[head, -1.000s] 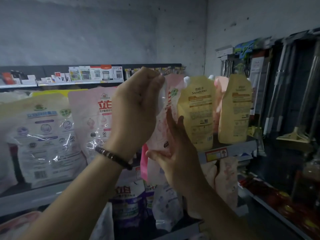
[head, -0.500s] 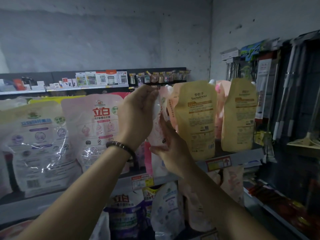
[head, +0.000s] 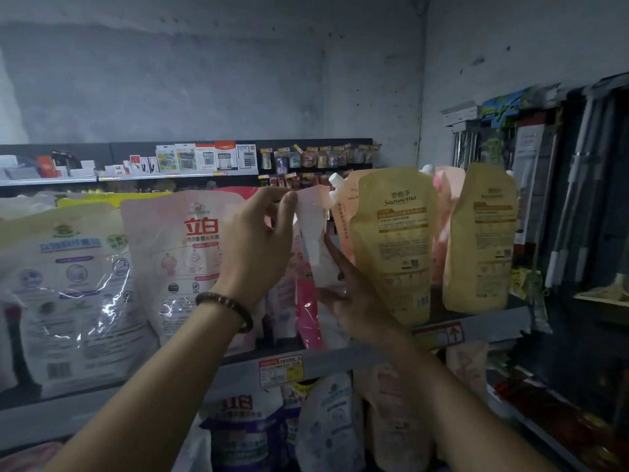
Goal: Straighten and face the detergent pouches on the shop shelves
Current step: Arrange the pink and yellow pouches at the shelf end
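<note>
A narrow pink and white detergent pouch point(head: 315, 247) stands edge-on on the upper shelf point(head: 476, 327), between a big pink pouch point(head: 180, 264) and a yellow Snowroma pouch point(head: 394, 247). My left hand point(head: 258, 240) pinches the narrow pouch's top corner with thumb and fingers. My right hand point(head: 354, 294) lies against its lower right side with the fingers straight. A second yellow pouch point(head: 480, 240) stands further right, and a large white pouch point(head: 64, 287) stands at the far left.
Pink spouted pouches point(head: 343, 212) stand behind the yellow ones. The lower shelf holds purple and white pouches point(head: 245, 427). A price tag point(head: 280, 369) hangs on the shelf edge. Calculators and small goods point(head: 204, 160) line a far shelf. Mop handles point(head: 571, 199) hang at the right.
Both hands have moved forward with the narrow pouch, pushing it back into the row on the shelf. The camera view has shifted closer to the shelf.
</note>
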